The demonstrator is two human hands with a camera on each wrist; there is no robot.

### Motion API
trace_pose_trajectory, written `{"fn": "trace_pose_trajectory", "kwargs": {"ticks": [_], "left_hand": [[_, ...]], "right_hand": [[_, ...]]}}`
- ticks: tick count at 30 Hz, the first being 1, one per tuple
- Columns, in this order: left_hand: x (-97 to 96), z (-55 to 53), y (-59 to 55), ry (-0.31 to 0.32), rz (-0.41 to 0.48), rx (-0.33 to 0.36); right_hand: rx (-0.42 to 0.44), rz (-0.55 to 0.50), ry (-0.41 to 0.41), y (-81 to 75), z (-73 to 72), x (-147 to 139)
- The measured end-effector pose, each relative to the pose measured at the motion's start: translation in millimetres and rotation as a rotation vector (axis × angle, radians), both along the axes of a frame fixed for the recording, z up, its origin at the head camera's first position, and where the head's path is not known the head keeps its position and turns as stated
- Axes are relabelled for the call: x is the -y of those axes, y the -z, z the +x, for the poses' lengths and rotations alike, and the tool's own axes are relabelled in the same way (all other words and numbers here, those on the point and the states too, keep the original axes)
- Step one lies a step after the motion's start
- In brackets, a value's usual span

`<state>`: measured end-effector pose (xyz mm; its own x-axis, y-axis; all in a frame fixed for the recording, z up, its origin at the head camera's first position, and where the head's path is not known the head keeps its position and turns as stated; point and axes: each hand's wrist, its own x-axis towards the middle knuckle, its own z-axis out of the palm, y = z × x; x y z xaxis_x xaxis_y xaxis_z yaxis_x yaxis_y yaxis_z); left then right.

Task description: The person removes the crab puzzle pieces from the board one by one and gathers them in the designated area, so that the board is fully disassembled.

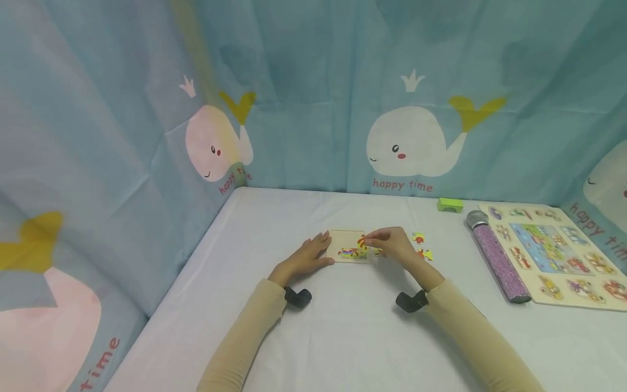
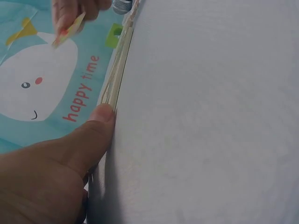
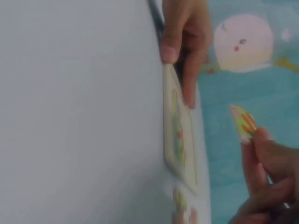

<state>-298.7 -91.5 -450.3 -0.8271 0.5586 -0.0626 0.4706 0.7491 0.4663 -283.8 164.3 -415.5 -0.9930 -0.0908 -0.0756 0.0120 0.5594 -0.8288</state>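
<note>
My right hand (image 1: 399, 246) pinches a small yellow jigsaw piece (image 3: 244, 122) with red markings between thumb and fingertips. It holds the piece raised over the right side of a shallow wooden puzzle tray (image 1: 344, 238). Several joined colourful pieces (image 1: 350, 253) lie along the tray's near side. At the tray's left end rests my left hand (image 1: 307, 256), fingers extended; its thumb (image 2: 102, 116) presses the near edge. Loose jigsaw pieces (image 1: 425, 254) lie to the right of the tray, one partly hidden beneath my right hand.
Farther right on the white-covered table lie a glittery purple microphone (image 1: 501, 261) and a large wooden picture board (image 1: 541, 291) with shaped pieces. A green arch block (image 1: 449, 205) stands near the back edge. Blue whale-print curtains (image 1: 303, 147) enclose the table.
</note>
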Motion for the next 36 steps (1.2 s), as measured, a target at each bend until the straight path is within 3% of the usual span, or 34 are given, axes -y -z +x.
{"fn": "trace_pose_trajectory", "kwargs": {"ticks": [7, 14, 25, 31, 36], "left_hand": [[3.2, 0.7, 1.3, -0.042, 0.014, 0.010], [3.5, 0.1, 3.3, -0.033, 0.020, 0.015], [3.2, 0.8, 0.7, -0.036, 0.030, 0.029], [3.0, -1.2, 0.4, -0.040, 0.011, 0.038], [1.5, -1.6, -0.6, -0.019, 0.035, 0.043]], "right_hand": [[0.068, 0.058, -0.005, 12.6, 19.3, -32], [0.081, 0.089, 0.015, 28.2, 28.6, -40], [0.059, 0.209, 0.049, 31.6, 28.6, -37], [0.047, 0.189, 0.037, 28.6, 28.5, -37], [0.046, 0.139, -0.073, 18.3, 25.3, -38]]}}
